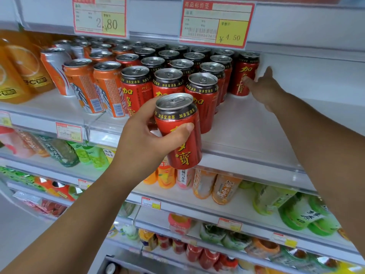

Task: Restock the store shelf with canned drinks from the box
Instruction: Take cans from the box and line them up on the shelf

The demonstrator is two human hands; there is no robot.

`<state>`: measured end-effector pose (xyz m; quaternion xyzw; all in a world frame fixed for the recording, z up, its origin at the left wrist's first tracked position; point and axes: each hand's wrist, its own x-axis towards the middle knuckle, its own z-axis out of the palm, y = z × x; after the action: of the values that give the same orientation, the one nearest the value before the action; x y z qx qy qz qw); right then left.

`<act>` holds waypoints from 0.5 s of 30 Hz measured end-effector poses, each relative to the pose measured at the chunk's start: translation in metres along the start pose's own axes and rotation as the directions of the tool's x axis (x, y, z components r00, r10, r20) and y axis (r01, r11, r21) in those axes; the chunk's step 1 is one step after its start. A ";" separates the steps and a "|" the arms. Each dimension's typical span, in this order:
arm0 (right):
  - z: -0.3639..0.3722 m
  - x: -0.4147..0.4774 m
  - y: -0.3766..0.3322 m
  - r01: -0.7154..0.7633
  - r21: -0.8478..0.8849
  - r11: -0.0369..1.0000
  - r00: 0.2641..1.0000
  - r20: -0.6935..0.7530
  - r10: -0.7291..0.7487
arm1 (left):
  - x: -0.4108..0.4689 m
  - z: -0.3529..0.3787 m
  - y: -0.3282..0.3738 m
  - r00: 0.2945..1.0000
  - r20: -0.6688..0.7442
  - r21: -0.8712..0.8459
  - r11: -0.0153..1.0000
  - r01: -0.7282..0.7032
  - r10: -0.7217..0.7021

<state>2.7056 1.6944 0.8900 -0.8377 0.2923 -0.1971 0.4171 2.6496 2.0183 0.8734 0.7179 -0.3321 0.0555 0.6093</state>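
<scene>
Spanning the view, the shelf (256, 135) shows bare deck to the right of the red-can block (177, 76). The held can (178, 131) is near upright in front of that block, left of the gap. The left hand (146, 139) wraps it. The right hand (264, 88), fingers extended, touches the rear can (245, 74) bordering the gap. Judgement: placement runs rightward and inward.

White store shelves (246, 131), yellow price labels (217, 24)

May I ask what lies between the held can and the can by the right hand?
In the head view, another red can stands between them, with bare shelf beside it.
</scene>
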 end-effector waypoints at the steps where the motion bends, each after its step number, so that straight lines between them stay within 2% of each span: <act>1: -0.005 -0.012 -0.008 -0.015 -0.038 0.999 1.000 -0.027 0.014 | 0.001 0.000 0.001 1.000 0.012 -0.004 1.000 -0.001 0.001; 3: -0.014 -0.047 -0.023 0.053 -0.091 0.995 0.996 -0.072 -0.059 | 0.005 0.001 0.003 1.000 0.028 -0.023 1.000 -0.003 0.004; 5: -0.020 -0.092 -0.028 0.169 -0.071 0.983 0.985 -0.023 -0.171 | 0.008 0.003 0.007 0.999 0.037 -0.054 0.998 -0.015 0.017; 7: -0.022 -0.143 -0.024 0.282 0.075 0.956 0.939 0.181 -0.291 | 0.012 0.009 0.011 0.997 0.052 -0.097 0.994 -0.044 0.049; 9: -0.017 -0.185 -0.027 0.311 0.255 0.916 0.828 0.400 -0.393 | 0.015 0.019 0.016 0.996 0.062 -0.138 0.989 -0.059 0.068; 10: -0.015 -0.198 -0.028 0.331 0.297 0.896 0.789 0.434 -0.435 | 0.016 0.025 0.018 0.995 0.067 -0.156 0.986 -0.063 0.074; 11: -0.012 -0.206 -0.028 0.346 0.312 0.885 0.787 0.416 -0.455 | 0.017 0.031 0.021 0.994 0.078 -0.167 0.984 -0.065 0.079; 13: -0.008 -0.209 -0.027 0.342 0.284 0.896 0.867 0.273 -0.418 | 0.019 0.041 0.025 0.990 0.115 -0.174 0.983 -0.063 0.084; 15: -0.009 -0.203 -0.026 0.330 0.246 0.911 0.914 0.157 -0.373 | 0.020 0.046 0.025 0.985 0.161 -0.188 0.981 -0.036 0.067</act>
<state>2.5565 1.8343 0.8985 -0.8423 0.0693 -0.2139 0.4898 2.6372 1.9672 0.8924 0.6515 -0.4043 -0.0200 0.6416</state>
